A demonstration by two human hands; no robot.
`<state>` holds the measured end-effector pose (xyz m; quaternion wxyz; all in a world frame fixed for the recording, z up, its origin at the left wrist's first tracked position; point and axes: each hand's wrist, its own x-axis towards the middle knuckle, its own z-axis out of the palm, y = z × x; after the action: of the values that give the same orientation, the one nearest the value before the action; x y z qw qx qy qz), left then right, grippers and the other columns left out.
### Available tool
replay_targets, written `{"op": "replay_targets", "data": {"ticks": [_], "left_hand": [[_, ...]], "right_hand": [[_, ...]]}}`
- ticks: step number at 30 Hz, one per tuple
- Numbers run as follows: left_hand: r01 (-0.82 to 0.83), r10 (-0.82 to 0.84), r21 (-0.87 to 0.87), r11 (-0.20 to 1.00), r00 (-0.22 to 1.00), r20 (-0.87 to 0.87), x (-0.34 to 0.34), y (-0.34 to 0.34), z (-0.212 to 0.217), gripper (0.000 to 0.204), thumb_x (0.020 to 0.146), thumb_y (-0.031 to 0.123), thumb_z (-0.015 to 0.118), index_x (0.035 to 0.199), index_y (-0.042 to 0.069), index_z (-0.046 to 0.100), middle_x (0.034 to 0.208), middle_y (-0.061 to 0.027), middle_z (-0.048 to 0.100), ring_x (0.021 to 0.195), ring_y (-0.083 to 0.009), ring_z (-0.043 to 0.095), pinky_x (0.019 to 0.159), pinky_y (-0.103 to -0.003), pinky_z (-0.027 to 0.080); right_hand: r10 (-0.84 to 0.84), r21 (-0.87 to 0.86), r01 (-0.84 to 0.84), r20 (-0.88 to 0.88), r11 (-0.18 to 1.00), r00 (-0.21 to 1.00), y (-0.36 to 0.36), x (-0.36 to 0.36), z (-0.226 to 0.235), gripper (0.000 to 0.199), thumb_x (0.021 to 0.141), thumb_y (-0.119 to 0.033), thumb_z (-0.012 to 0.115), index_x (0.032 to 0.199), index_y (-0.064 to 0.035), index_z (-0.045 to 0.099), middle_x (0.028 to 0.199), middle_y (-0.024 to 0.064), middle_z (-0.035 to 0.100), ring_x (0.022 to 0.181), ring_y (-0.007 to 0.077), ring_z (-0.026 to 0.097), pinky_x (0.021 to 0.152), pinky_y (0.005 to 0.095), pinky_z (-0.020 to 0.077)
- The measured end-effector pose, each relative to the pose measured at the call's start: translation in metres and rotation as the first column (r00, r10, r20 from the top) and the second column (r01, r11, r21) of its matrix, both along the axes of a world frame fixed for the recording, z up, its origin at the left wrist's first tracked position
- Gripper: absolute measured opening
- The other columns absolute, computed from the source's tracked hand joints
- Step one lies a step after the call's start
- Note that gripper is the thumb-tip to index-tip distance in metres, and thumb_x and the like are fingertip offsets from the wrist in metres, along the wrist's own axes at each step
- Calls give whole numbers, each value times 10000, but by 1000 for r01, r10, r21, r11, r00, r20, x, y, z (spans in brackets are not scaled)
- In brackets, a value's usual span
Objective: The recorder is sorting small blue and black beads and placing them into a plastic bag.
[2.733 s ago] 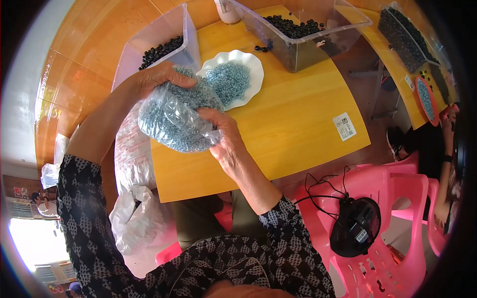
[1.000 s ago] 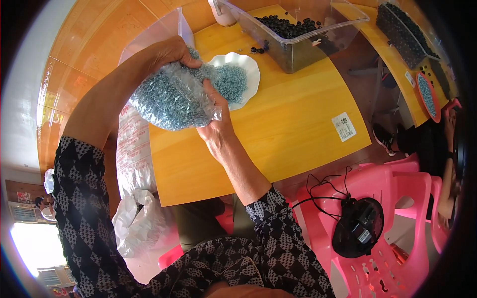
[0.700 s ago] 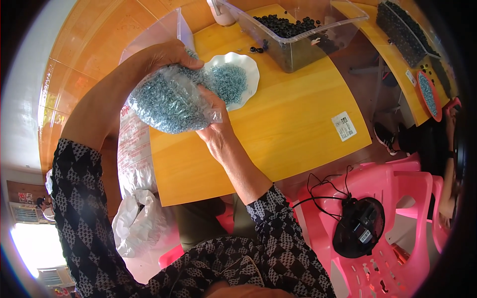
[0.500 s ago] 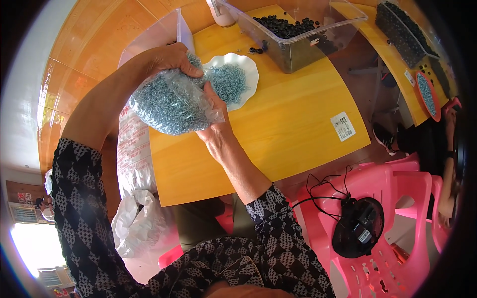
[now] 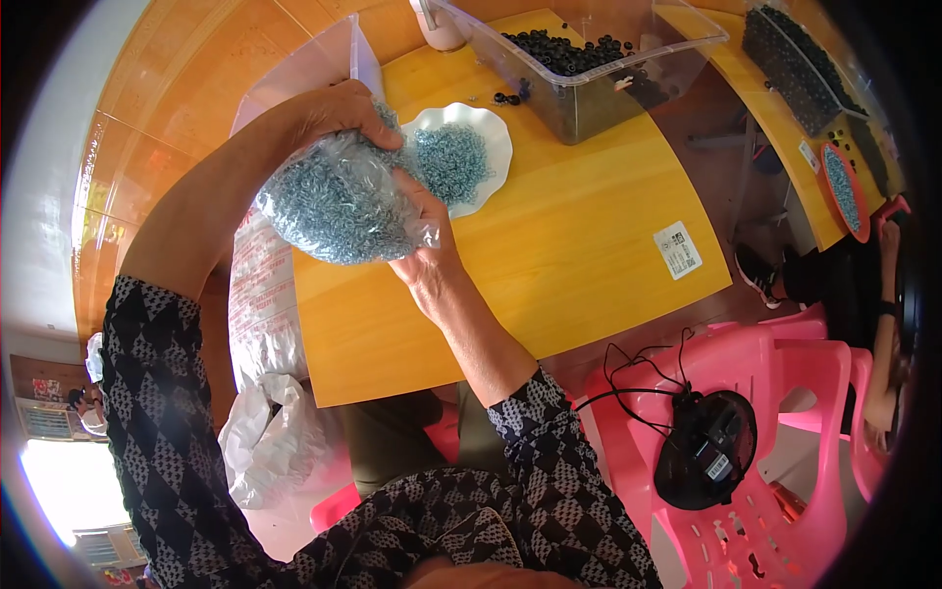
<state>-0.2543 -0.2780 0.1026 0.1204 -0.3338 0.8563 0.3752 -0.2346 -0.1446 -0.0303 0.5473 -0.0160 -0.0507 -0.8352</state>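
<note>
A clear plastic bag (image 5: 339, 201) full of small bluish-silver metal pieces is held up over the table's left part. My left hand (image 5: 358, 116) grips it from above, at the end nearest the plate, with the thumb towards my right hand. My right hand (image 5: 427, 226) holds the bag's right side from below, and a flap of plastic shows by the palm. Just beyond, a white wavy-rimmed plate (image 5: 498, 147) bears a heap of the same metal pieces (image 5: 449, 162). The bag's mouth is hidden by my hands.
On the yellow table (image 5: 549, 255), a clear bin (image 5: 579, 108) holds black round parts. A white sack (image 5: 265, 304) stands left, above a crumpled plastic bag (image 5: 270, 432). At right are a pink chair (image 5: 785, 393) with a black device (image 5: 706, 452), another person (image 5: 834, 275) and an orange dish (image 5: 844, 191).
The bag has shifted very slightly upward and its plastic is creased differently. Both my hands keep their hold in almost the same place.
</note>
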Motion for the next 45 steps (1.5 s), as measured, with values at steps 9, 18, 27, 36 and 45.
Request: {"op": "replay_targets", "data": {"ticks": [9,18,27,36,45], "left_hand": [[22,-25,39,999,997,69,1,13,7,318,609,175,803,773,-62,670,710,-100,637,614,-181,593,592,-316,477],[4,3,-96,995,997,76,-4,1,-6,521,576,202,820,937,-109,612,868,-185,619,771,-251,600,710,-341,473],[-71,73,-114,991,997,17,-2,25,2,525,552,179,819,929,-120,609,848,-181,622,749,-249,605,684,-336,476],[-31,30,-62,998,999,-17,-6,-3,-5,277,586,-10,740,836,-80,642,724,-132,639,606,-222,608,575,-327,496],[-43,55,88,995,989,-135,14,0,15,323,689,116,748,954,-34,638,773,-98,645,669,-173,616,645,-286,514]], "right_hand": [[2,-13,-3,-42,1000,999,4,2,2,467,921,-362,455,1261,-45,424,1175,114,544,1059,230,545,880,401,477],[59,-22,-59,18,998,998,2,-3,-4,499,914,-408,454,1279,-71,401,1198,116,521,1089,253,516,906,430,449],[42,0,-43,112,999,993,3,-4,0,393,943,-315,410,1234,-56,461,1155,118,548,1084,242,515,899,405,450],[-6,42,4,54,999,999,3,-6,3,434,923,-331,470,1243,-39,446,1173,115,548,1061,231,543,898,394,456],[-23,100,27,-33,995,999,-5,1,-7,455,905,-333,509,1238,-29,450,1162,122,556,1048,231,557,894,395,470]]}}
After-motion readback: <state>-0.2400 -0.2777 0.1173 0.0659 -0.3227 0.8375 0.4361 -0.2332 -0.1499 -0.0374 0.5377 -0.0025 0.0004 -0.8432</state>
